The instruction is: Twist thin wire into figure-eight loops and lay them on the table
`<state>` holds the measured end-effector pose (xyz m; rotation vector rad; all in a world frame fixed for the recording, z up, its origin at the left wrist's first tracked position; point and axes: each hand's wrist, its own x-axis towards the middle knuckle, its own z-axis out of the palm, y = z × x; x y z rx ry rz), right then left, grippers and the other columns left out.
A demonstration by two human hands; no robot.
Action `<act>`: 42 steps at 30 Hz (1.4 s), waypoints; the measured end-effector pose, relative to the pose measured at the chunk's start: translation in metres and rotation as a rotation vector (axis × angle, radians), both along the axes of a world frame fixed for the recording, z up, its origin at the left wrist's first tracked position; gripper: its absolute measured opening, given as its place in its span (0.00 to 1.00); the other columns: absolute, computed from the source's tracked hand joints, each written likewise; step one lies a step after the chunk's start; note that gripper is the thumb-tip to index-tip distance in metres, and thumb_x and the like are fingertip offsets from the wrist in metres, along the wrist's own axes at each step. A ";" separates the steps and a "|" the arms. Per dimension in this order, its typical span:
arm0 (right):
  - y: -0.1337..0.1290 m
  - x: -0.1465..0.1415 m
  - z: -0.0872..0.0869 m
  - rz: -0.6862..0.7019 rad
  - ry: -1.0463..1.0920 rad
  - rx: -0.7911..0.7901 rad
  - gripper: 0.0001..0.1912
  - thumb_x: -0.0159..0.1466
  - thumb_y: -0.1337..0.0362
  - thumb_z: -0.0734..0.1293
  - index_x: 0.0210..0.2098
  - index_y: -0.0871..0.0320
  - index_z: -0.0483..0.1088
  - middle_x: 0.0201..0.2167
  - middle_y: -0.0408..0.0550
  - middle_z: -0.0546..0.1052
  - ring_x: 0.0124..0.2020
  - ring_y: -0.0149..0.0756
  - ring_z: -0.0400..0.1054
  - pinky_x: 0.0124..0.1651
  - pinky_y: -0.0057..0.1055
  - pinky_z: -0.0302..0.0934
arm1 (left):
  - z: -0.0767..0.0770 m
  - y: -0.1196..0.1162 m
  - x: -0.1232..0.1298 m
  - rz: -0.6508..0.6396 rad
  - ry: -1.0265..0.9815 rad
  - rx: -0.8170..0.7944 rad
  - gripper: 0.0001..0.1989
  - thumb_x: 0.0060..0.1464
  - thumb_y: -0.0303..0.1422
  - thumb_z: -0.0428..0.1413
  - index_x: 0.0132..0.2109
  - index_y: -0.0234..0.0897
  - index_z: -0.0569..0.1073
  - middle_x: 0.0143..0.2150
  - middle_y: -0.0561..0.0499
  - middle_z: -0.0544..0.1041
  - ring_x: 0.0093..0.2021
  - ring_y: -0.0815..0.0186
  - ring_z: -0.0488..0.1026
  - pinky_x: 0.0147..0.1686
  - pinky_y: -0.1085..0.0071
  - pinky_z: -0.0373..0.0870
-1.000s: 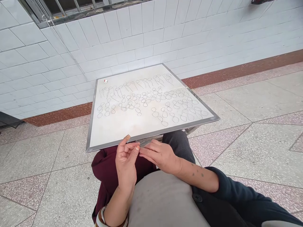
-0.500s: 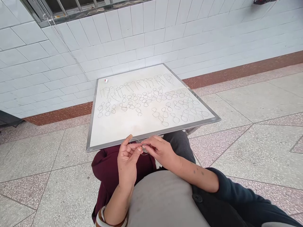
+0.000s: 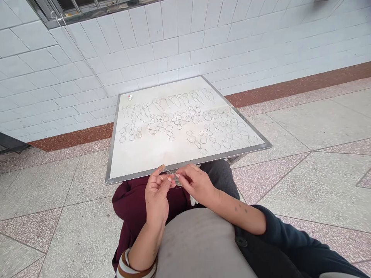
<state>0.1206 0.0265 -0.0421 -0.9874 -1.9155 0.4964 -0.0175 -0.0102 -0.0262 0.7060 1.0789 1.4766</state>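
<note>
My left hand pinches a thin looped wire between thumb and fingers, just off the table's near edge and above my lap. Part of the loop curves up past my left index finger, and another part sags below the fingertips. On the right, my right hand grips the same wire with thumb and forefinger, its tips a short way from the left ones. The fingers hide the middle of the wire. In front stands a white table with a grey metal rim.
Several wire figure-eight loops lie in rows over the table, with long-tailed wire pieces at the back. A small white and red object sits at the far left corner. Behind rises a white tiled wall.
My fingertips have drawn slightly apart along the wire, and my left index finger has curled in a little. The view has shifted slightly; the pieces on the table stay put.
</note>
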 end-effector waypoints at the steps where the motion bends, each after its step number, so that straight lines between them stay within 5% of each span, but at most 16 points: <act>1: 0.000 0.000 0.000 -0.004 0.011 -0.009 0.05 0.66 0.68 0.61 0.38 0.56 0.68 0.29 0.45 0.73 0.29 0.32 0.66 0.32 0.28 0.63 | 0.000 0.001 0.000 0.005 0.001 0.003 0.19 0.53 0.30 0.60 0.52 0.38 0.70 0.32 0.52 0.75 0.32 0.71 0.71 0.38 0.70 0.69; 5: 0.000 0.001 -0.001 0.026 0.058 -0.033 0.12 0.67 0.69 0.58 0.47 0.56 0.67 0.33 0.46 0.73 0.32 0.33 0.67 0.37 0.30 0.65 | 0.002 0.004 -0.005 0.069 0.044 0.039 0.20 0.51 0.29 0.62 0.52 0.38 0.71 0.32 0.52 0.76 0.32 0.71 0.72 0.38 0.71 0.70; 9: 0.000 0.005 -0.002 0.109 0.051 -0.029 0.14 0.67 0.71 0.56 0.47 0.55 0.68 0.28 0.45 0.70 0.30 0.32 0.65 0.36 0.30 0.65 | 0.011 0.009 -0.016 0.136 0.139 0.076 0.22 0.49 0.29 0.63 0.53 0.38 0.71 0.29 0.54 0.76 0.31 0.71 0.73 0.40 0.71 0.70; 16: 0.010 0.013 -0.006 0.220 -0.168 0.231 0.08 0.65 0.62 0.65 0.42 0.58 0.70 0.49 0.56 0.69 0.47 0.41 0.64 0.48 0.40 0.64 | 0.025 0.014 -0.029 0.170 0.238 0.063 0.24 0.46 0.30 0.64 0.53 0.38 0.71 0.30 0.54 0.76 0.32 0.69 0.75 0.35 0.72 0.72; 22: 0.006 0.006 -0.014 0.206 -0.360 0.300 0.07 0.68 0.67 0.60 0.38 0.58 0.70 0.25 0.45 0.70 0.30 0.35 0.63 0.35 0.32 0.61 | 0.028 0.019 -0.033 0.250 0.244 0.086 0.24 0.46 0.30 0.64 0.52 0.37 0.72 0.29 0.54 0.76 0.34 0.68 0.75 0.35 0.72 0.73; 28: -0.013 -0.001 -0.037 0.217 -0.354 0.081 0.10 0.65 0.73 0.58 0.39 0.59 0.69 0.20 0.41 0.69 0.25 0.31 0.64 0.29 0.26 0.59 | 0.043 0.029 -0.051 0.436 0.320 0.185 0.22 0.46 0.29 0.63 0.51 0.37 0.72 0.28 0.55 0.75 0.38 0.66 0.75 0.36 0.70 0.73; 31: -0.007 0.006 -0.027 0.144 -0.277 0.015 0.10 0.67 0.72 0.57 0.41 0.57 0.69 0.21 0.41 0.71 0.26 0.31 0.65 0.31 0.27 0.61 | 0.049 0.031 -0.057 0.385 0.394 0.177 0.23 0.46 0.29 0.63 0.52 0.37 0.72 0.29 0.54 0.75 0.39 0.64 0.76 0.35 0.70 0.74; 34: 0.006 0.007 0.000 0.029 -0.134 0.139 0.09 0.69 0.68 0.58 0.43 0.57 0.69 0.30 0.47 0.76 0.33 0.35 0.67 0.39 0.33 0.64 | 0.048 0.030 -0.050 0.310 0.416 0.145 0.23 0.47 0.30 0.63 0.53 0.38 0.72 0.29 0.54 0.75 0.36 0.65 0.76 0.36 0.69 0.74; 37: 0.014 -0.004 0.020 0.168 -0.202 0.294 0.07 0.68 0.65 0.61 0.43 0.58 0.69 0.33 0.49 0.77 0.34 0.37 0.67 0.41 0.36 0.64 | 0.046 0.027 -0.038 0.263 0.423 0.118 0.23 0.48 0.31 0.62 0.53 0.39 0.72 0.30 0.53 0.76 0.33 0.67 0.75 0.38 0.67 0.75; 42: 0.007 -0.028 0.012 0.169 -0.287 0.177 0.10 0.70 0.65 0.58 0.41 0.59 0.70 0.28 0.48 0.75 0.29 0.34 0.69 0.33 0.30 0.63 | 0.046 0.026 -0.027 0.272 0.406 0.123 0.24 0.48 0.32 0.62 0.53 0.40 0.72 0.30 0.53 0.76 0.35 0.67 0.75 0.38 0.68 0.75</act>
